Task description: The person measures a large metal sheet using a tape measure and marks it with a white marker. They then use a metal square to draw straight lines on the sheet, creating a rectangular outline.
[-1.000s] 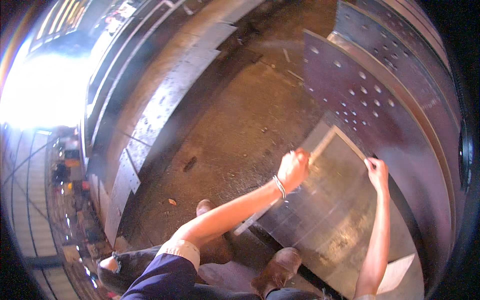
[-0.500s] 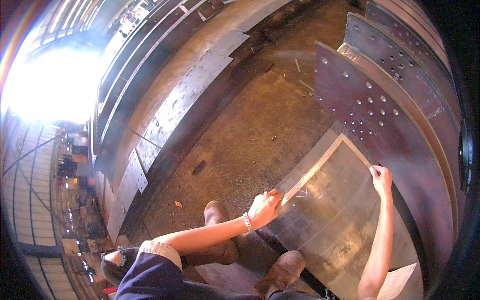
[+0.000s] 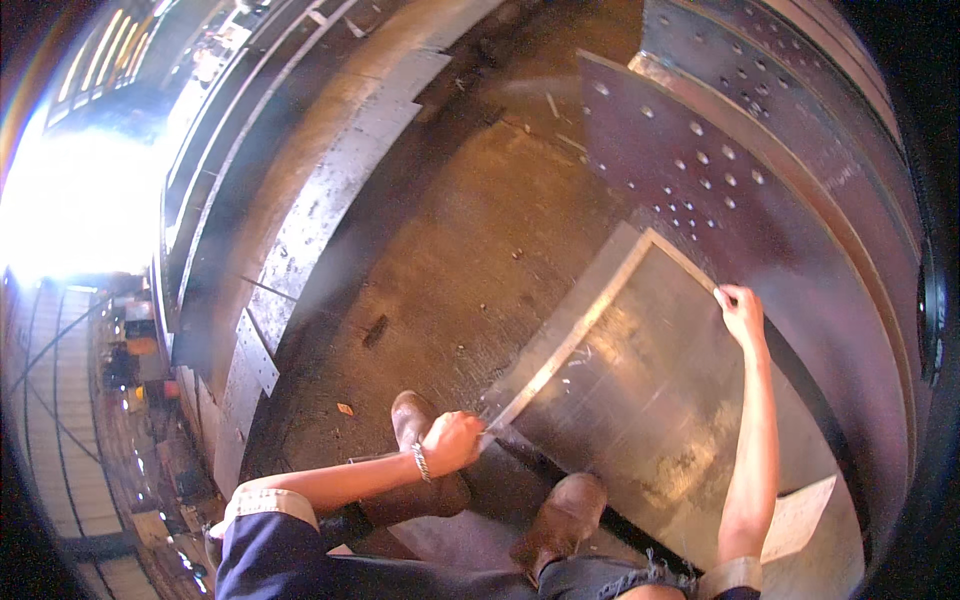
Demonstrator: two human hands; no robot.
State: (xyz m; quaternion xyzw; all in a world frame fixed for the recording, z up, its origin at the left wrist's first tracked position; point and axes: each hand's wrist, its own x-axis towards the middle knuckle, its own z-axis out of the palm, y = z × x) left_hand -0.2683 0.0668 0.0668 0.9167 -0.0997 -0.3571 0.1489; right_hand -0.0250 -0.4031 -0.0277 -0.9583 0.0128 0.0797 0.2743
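Observation:
An L-shaped framing square (image 3: 578,343) lies flat on a grey metal plate (image 3: 650,400), its corner toward the far edge. My right hand (image 3: 742,312) is closed, pinching the end of the square's short arm. Just past the near end of the long arm is my left hand (image 3: 453,441), its fingers closed. A thin sliver shows at those fingertips, too small and blurred to name. Faint straight lines and a few small white marks run across the plate's surface.
Large dark steel plates with drilled holes (image 3: 690,150) stand upright on the right. Long steel beams (image 3: 330,210) run along the left. My brown boots (image 3: 570,510) are beside the plate. A pale flat sheet (image 3: 798,515) lies near my right forearm. Bright light glares at far left.
My left hand has slid toward me and left along the long arm, uncovering its near end. My right hand keeps its hold on the short arm. The whole view has shifted slightly.

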